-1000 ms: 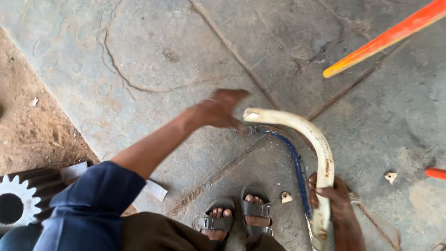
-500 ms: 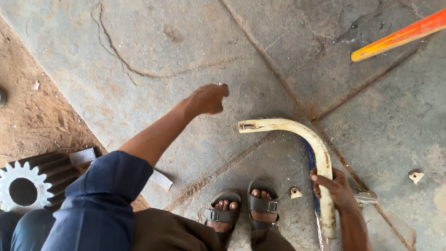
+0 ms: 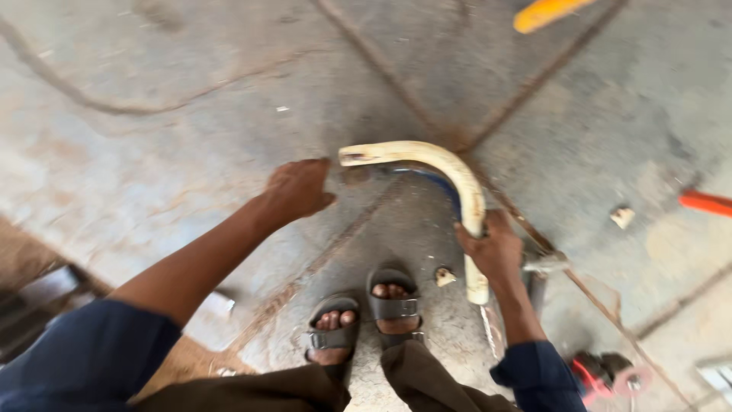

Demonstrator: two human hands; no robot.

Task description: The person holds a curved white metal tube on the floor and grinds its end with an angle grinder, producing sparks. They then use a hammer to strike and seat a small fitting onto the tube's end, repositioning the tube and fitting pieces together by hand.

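Since a moment ago the left hand has drawn in, loosely curled beside the tip of the curved cream pipe, not yet gripping, while the right hand clamps its lower stretch above the concrete floor.

Concrete floor with small offcuts

Dark blue sleeves, brown trousers and 2 grey strapped sandals, toes bare.

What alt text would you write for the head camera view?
A person's right hand grips a curved cream-coloured pipe above a concrete floor, while the left hand is close to its far end; sandalled feet show below.
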